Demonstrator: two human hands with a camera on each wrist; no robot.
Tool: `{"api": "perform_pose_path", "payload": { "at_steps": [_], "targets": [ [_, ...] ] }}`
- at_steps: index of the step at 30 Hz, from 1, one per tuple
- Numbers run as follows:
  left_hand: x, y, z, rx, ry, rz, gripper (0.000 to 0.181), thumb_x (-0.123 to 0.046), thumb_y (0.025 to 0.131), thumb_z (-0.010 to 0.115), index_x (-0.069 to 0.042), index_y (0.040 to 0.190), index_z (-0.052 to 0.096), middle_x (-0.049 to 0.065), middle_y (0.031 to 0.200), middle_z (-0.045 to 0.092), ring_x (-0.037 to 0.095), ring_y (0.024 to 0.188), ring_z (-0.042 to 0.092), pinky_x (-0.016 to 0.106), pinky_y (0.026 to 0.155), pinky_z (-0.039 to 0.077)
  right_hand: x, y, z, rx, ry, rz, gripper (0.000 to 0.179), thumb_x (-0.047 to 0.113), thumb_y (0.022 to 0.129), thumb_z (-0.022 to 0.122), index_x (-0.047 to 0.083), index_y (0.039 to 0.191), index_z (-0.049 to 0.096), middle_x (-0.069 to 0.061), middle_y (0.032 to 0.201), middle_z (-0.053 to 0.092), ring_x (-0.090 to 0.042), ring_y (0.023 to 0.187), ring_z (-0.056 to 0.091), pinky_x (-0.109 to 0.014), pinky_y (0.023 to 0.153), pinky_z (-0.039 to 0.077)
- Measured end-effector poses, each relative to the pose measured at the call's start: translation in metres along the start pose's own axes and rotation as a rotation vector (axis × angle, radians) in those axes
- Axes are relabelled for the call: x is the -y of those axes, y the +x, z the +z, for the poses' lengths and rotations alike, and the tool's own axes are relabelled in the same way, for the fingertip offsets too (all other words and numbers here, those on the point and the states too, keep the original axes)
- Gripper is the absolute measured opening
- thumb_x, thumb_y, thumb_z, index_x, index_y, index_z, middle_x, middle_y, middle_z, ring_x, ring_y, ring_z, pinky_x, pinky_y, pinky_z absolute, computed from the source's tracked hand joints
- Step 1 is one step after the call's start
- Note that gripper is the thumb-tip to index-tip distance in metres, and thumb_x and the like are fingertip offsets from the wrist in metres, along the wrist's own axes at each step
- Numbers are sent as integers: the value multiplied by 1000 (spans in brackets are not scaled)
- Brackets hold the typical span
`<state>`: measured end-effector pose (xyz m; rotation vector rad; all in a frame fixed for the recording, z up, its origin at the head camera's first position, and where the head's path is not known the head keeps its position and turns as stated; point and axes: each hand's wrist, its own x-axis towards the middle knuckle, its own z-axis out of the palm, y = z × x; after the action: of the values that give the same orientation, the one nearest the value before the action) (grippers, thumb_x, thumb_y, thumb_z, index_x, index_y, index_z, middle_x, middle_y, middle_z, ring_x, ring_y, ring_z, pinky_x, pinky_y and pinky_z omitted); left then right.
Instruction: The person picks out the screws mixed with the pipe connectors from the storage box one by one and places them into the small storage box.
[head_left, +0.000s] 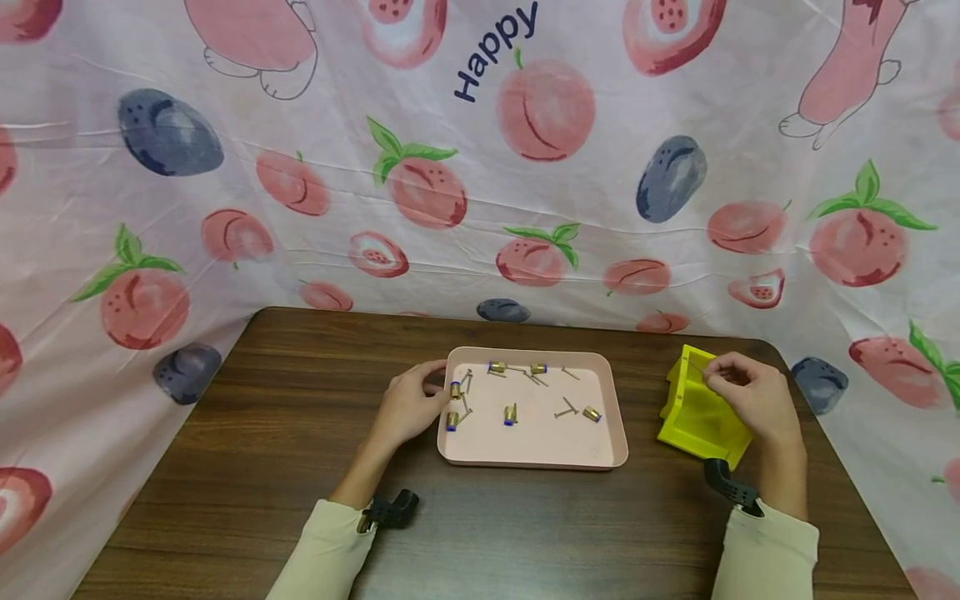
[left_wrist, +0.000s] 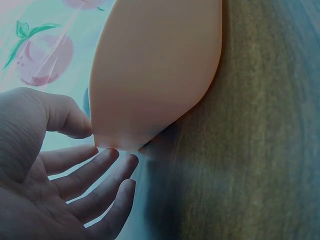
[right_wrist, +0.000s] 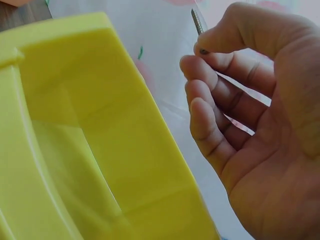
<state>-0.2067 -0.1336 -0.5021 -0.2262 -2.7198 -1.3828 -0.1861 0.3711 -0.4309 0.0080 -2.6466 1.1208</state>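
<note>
On the table lies a pale pink tray [head_left: 540,450] holding several brass fittings with blue rings, such as one fitting [head_left: 511,415] near its middle, and several thin screws [head_left: 566,408]. My left hand [head_left: 408,406] is at the tray's left edge; in the left wrist view its thumb and fingertips meet at the tray rim [left_wrist: 155,75], the other fingers loosely spread. My right hand [head_left: 753,396] is above a yellow bin [head_left: 705,425]. Between thumb and forefinger it pinches a screw [right_wrist: 198,21], threaded end pointing out, head at the fingertips.
The dark wooden table [head_left: 300,400] extends around tray and bin. A fruit-print cloth [head_left: 450,167] hangs behind and along both sides. A black wrist mount [head_left: 397,507] sits on the left wrist; another black mount [head_left: 727,483] is on the right, near the bin.
</note>
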Motion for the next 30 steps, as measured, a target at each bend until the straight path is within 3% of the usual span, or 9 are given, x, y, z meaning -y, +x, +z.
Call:
{"api": "perform_pose_path", "payload": {
  "at_steps": [3,4,6,7,10,13,20,24,30],
  "targets": [
    [1,0,-1,1,1,-1,52,-16,92,70,-4,143,72,17,130,74,25,98,79,44,80,61,-2,0,-4,-23,-31,23,14,12,99,76,-2,102,76,9,86,68,-7,78,57,-14,71,46],
    [-7,-2,-3,5,5,-22,53,-14,92,69,-3,143,71,18,131,74,27,99,79,47,82,61,-3,-1,-5,-30,-43,29,15,12,99,76,-3,102,77,6,86,69,-8,78,57,-13,71,45],
    [2,1,0,2,7,-4,52,-15,91,70,-5,143,72,17,130,75,26,97,79,44,80,61,-4,-1,-6,-43,-74,45,15,13,99,77,-3,102,77,-1,88,71,-9,78,57,-12,71,45],
    [-2,0,-2,5,7,-20,52,-14,91,70,-4,143,72,18,130,74,27,99,79,46,82,61,-4,-1,-6,-49,-88,55,16,13,99,77,-3,102,77,-5,89,71,-10,79,56,-12,71,44],
    [22,8,8,-11,28,10,51,-17,91,72,-8,141,74,14,128,76,21,95,79,39,76,60,-5,-1,-5,-72,-122,88,16,13,98,77,-3,102,78,-12,92,72,-16,81,56,-12,70,43],
    [35,12,14,-15,42,-5,53,-20,90,73,-12,143,74,9,130,76,15,95,78,37,77,60,-6,-2,-3,-89,-153,113,17,13,97,77,-4,102,78,-15,91,73,-21,81,57,-12,68,43],
    [-17,-4,-5,26,25,-83,52,-12,95,69,-2,146,70,18,136,73,30,106,79,52,91,61,-7,-2,-1,-89,-196,124,16,11,95,79,-5,100,77,-18,90,74,-28,83,62,-11,66,42],
    [-14,-4,-4,7,20,-50,52,-15,93,70,-2,143,71,18,132,74,29,102,79,49,86,62,-9,-2,-1,-73,-209,142,18,13,96,79,-5,101,77,-18,90,73,-31,84,62,-14,66,42],
    [-19,-3,-5,24,20,-81,51,-12,95,69,-2,145,70,17,135,74,28,106,79,50,90,61,-12,-1,-2,-47,-226,141,19,14,97,80,-5,100,76,-18,88,73,-32,83,62,-16,63,44]
  ]
}}
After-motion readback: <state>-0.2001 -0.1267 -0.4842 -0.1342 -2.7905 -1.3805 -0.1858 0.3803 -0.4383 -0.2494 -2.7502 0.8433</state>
